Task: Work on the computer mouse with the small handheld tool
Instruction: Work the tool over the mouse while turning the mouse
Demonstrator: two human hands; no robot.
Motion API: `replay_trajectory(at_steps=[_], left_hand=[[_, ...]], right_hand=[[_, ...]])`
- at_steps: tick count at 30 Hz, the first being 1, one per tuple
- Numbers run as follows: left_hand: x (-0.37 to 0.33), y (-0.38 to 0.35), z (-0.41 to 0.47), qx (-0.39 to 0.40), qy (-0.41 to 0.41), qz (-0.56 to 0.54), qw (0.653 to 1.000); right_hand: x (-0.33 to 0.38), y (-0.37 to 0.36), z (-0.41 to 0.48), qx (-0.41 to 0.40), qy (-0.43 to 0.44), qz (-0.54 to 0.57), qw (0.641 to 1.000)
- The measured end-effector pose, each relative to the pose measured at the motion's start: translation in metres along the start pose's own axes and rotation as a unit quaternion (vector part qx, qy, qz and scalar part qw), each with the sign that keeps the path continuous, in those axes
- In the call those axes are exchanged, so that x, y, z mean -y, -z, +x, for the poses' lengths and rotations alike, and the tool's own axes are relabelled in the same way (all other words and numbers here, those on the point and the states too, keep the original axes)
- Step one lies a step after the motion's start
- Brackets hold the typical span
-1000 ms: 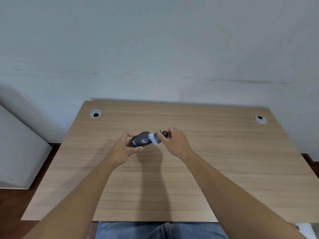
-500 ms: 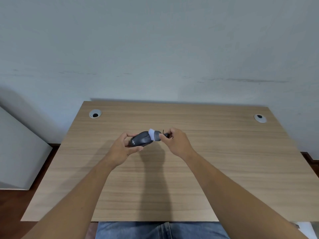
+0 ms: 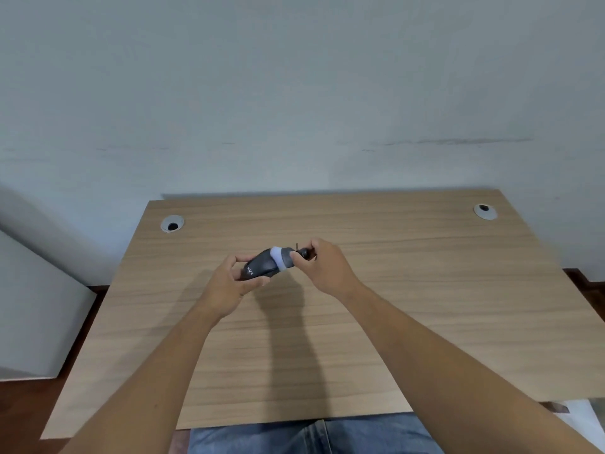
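Head view shows the left hand [image 3: 229, 283] pinching the rear of a dark mouse [image 3: 262, 267], held tilted above the wooden desk [image 3: 425, 306]; the right hand [image 3: 327, 268] has fingers pressed together around a small dark tool [image 3: 304, 253] touching the mouse's front end, beside a pale band

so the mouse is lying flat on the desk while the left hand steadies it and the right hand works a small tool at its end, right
Not quite. The head view shows the mouse lifted off the desk, held in the air, with its shadow falling on the wood below. The rest stands: the left hand steadies it, and the right hand works a small tool at its end.
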State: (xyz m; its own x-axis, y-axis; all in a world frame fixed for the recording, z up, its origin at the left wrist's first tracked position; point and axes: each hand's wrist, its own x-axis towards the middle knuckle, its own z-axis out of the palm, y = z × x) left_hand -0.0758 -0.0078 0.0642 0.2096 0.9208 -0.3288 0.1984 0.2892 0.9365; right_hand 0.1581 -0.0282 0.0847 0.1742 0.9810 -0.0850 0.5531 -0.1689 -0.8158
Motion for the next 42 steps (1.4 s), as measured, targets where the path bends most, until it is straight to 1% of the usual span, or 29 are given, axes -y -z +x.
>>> replay_trajectory(at_steps=[3,6,12,16,18,21,23,25,27,28,29,32,34,35,37,38,39,40,42], left_hand=[[0.001,0.004,-0.004,0.009,0.017,-0.032,0.999],[0.003,0.007,-0.003,0.001,0.052,-0.056,0.997],[0.001,-0.002,-0.001,-0.005,0.114,-0.163,0.98],[-0.002,-0.006,0.006,-0.01,0.128,-0.236,0.963],[-0.003,-0.005,0.008,-0.006,0.134,-0.246,0.96],[-0.002,-0.004,0.01,-0.004,0.14,-0.258,0.956],[-0.002,-0.004,0.01,-0.005,0.144,-0.265,0.953],[-0.002,-0.005,0.011,0.001,0.149,-0.264,0.953],[-0.002,-0.005,0.012,0.012,0.155,-0.259,0.953],[-0.003,-0.005,0.013,0.016,0.159,-0.259,0.953],[-0.003,-0.005,0.013,0.016,0.158,-0.258,0.953],[-0.003,-0.004,0.013,0.014,0.158,-0.259,0.953],[-0.001,-0.001,0.013,0.015,0.158,-0.257,0.953],[0.0,0.0,0.014,0.017,0.158,-0.254,0.954],[-0.001,0.001,0.013,0.019,0.159,-0.247,0.956],[-0.001,0.001,0.013,0.021,0.159,-0.246,0.956],[-0.001,0.002,0.013,0.023,0.158,-0.245,0.956],[-0.002,0.002,0.013,0.024,0.16,-0.242,0.957],[-0.003,0.001,0.012,0.022,0.16,-0.239,0.958]], right_hand=[[-0.01,0.009,0.004,-0.031,-0.027,-0.008,0.999],[-0.011,0.01,0.003,-0.036,-0.021,0.0,0.999],[-0.005,-0.005,-0.003,-0.012,0.03,-0.002,0.999],[-0.002,-0.012,-0.008,0.044,0.071,0.008,0.996],[-0.005,-0.013,-0.007,0.03,0.065,0.001,0.997],[-0.01,-0.009,-0.003,-0.036,0.003,-0.017,0.999],[-0.01,-0.005,-0.001,-0.051,-0.008,-0.015,0.999],[-0.006,-0.001,0.0,-0.028,0.036,-0.005,0.999],[-0.002,0.001,-0.001,0.036,0.092,-0.011,0.995],[-0.001,0.0,-0.002,0.06,0.102,-0.015,0.993],[-0.002,-0.002,-0.001,0.062,0.098,-0.018,0.993],[-0.006,-0.003,0.004,-0.017,0.028,-0.027,0.999],[-0.006,-0.001,0.005,-0.04,0.009,-0.025,0.999],[-0.006,-0.001,0.005,-0.026,0.024,-0.018,0.999],[-0.006,-0.001,0.001,0.04,0.074,-0.012,0.996],[-0.006,-0.002,-0.001,0.07,0.09,-0.014,0.993],[-0.007,-0.004,-0.003,0.083,0.095,-0.011,0.992],[-0.007,-0.006,-0.004,0.07,0.089,-0.008,0.994],[-0.007,-0.008,-0.002,0.011,0.053,0.001,0.999]])
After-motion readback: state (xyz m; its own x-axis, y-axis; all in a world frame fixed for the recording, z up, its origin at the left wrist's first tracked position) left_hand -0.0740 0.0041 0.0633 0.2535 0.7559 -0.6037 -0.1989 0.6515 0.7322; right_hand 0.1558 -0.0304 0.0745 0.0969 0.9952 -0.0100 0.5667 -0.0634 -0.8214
